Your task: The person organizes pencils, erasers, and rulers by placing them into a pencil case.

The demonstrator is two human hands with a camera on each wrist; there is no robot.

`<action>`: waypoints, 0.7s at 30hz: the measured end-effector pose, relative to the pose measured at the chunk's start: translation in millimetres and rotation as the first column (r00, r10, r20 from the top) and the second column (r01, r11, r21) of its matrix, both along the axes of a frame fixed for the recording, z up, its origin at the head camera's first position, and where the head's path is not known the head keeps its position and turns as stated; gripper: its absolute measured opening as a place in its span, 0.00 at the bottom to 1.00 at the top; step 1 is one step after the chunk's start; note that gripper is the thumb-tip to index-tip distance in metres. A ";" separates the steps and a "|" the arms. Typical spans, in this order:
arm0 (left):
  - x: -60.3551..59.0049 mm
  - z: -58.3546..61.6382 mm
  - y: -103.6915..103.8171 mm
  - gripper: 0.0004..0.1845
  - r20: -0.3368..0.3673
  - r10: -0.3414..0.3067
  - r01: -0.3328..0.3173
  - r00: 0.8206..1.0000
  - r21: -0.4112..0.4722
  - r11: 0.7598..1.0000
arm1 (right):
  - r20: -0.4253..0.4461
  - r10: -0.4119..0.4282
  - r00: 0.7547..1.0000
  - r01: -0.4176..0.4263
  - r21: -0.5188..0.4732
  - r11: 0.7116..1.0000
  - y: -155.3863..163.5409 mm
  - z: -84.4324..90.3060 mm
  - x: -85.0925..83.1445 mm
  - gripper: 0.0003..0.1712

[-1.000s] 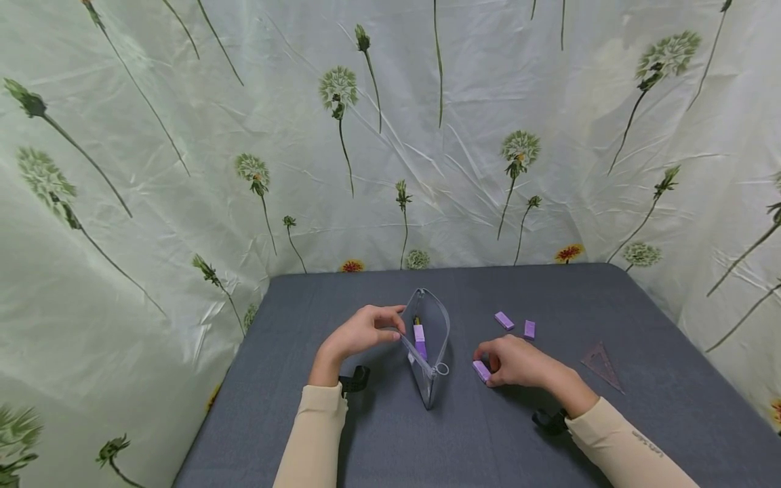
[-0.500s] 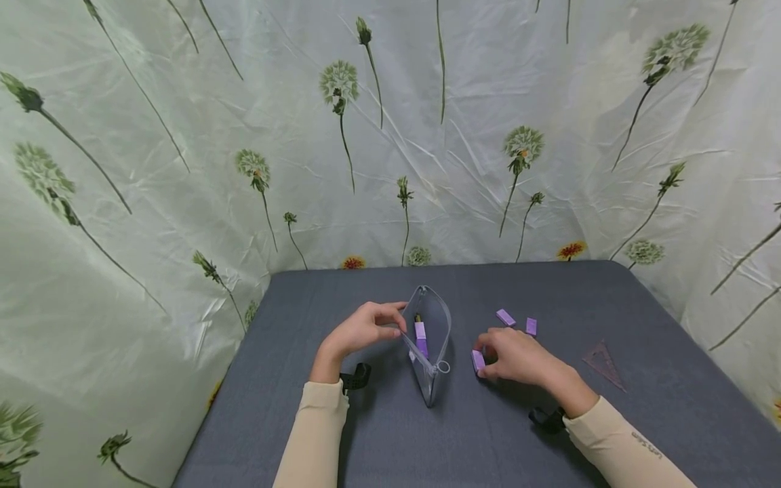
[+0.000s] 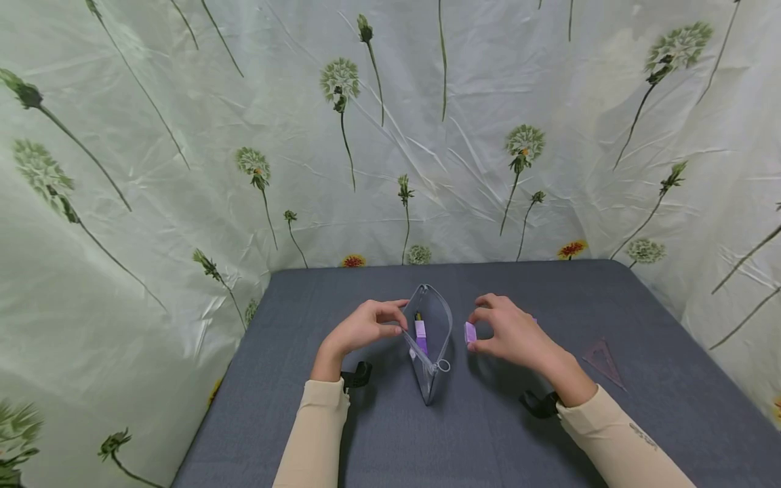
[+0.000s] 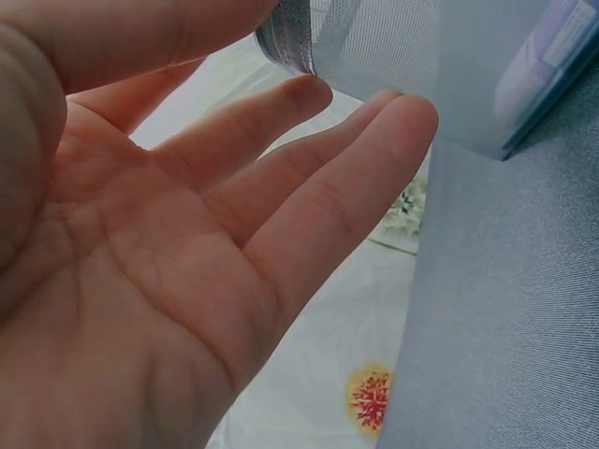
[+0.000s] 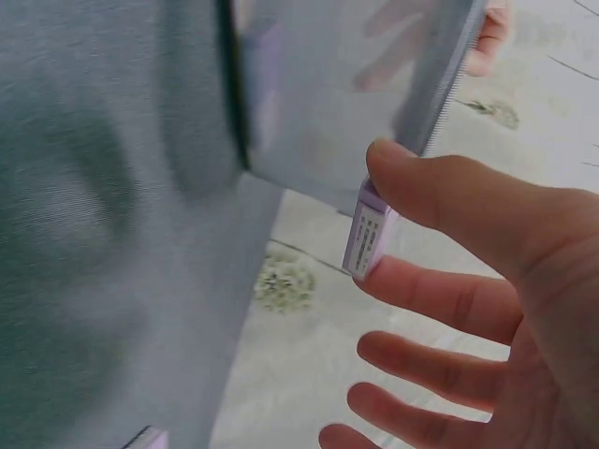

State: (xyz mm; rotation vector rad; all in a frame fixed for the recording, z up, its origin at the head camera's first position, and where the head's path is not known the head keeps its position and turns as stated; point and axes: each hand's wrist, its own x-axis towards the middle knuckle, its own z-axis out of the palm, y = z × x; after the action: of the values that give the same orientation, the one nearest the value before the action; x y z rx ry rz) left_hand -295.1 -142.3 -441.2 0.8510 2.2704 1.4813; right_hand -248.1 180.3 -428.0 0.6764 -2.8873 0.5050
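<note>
A clear zip pouch (image 3: 432,342) is being held agape at the table's (image 3: 305,434) centre, its rim pinched by the left hand (image 3: 363,330) at nine o'clock. A purple eraser (image 3: 470,332) is being pinched by the right hand (image 3: 514,334) at three o'clock, just beside the mouth, ready for dropping in.

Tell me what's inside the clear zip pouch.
Inside the clear zip pouch, a purple eraser shows, with a dark, yellow-banded item behind it. The pouch's lower end is too hazy to read.
</note>
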 end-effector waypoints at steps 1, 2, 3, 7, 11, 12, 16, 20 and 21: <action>0.1 0.1 0.3 0.08 -0.001 0.001 -0.001 1.000 -0.002 1.000 | -0.003 -0.012 1.000 0.012 -0.005 1.000 -1.6 2.9 -0.3 0.19; 0.2 0.2 0.4 0.08 -0.002 0.002 -0.002 1.000 -0.005 1.000 | -0.010 -0.023 1.000 0.023 -0.006 1.000 -3.4 5.6 -0.8 0.19; 0.2 0.3 0.6 0.08 -0.005 0.003 -0.003 1.000 -0.007 1.000 | -0.017 -0.029 0.999 0.029 -0.011 1.000 -5.1 8.2 -1.4 0.19; -0.1 0.2 1.8 0.09 -0.021 0.005 -0.006 1.000 -0.020 1.000 | -0.051 -0.025 0.998 0.024 -0.035 0.999 -13.9 16.8 -3.8 0.19; -0.1 1.1 3.5 0.09 -0.035 0.012 -0.013 0.999 -0.037 0.999 | -0.070 0.000 0.998 -0.003 -0.048 0.999 -24.3 22.3 -6.0 0.19; 0.0 1.1 3.8 0.09 -0.037 0.015 -0.016 0.999 -0.041 0.999 | -0.069 0.006 0.998 -0.010 -0.052 0.999 -26.7 23.0 -6.5 0.19; 0.1 0.7 4.6 0.09 -0.040 0.024 -0.026 0.999 -0.050 0.998 | -0.058 0.032 0.998 -0.035 -0.046 0.998 -36.3 24.3 -8.8 0.21; 0.4 0.9 4.4 0.08 -0.036 0.021 -0.023 0.999 -0.048 0.999 | -0.024 0.064 0.998 -0.064 -0.009 0.998 -45.2 24.8 -12.1 0.21; 0.6 1.2 4.3 0.08 -0.036 0.021 -0.023 0.999 -0.047 0.999 | -0.016 0.076 0.997 -0.076 0.002 0.997 -47.4 25.4 -12.8 0.21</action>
State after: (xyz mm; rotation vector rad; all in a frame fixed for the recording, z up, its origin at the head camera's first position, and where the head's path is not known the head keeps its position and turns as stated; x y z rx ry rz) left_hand -294.6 -138.0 -440.1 0.8479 2.3376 1.4270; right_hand -260.9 132.9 -402.5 0.7889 -2.8563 0.5048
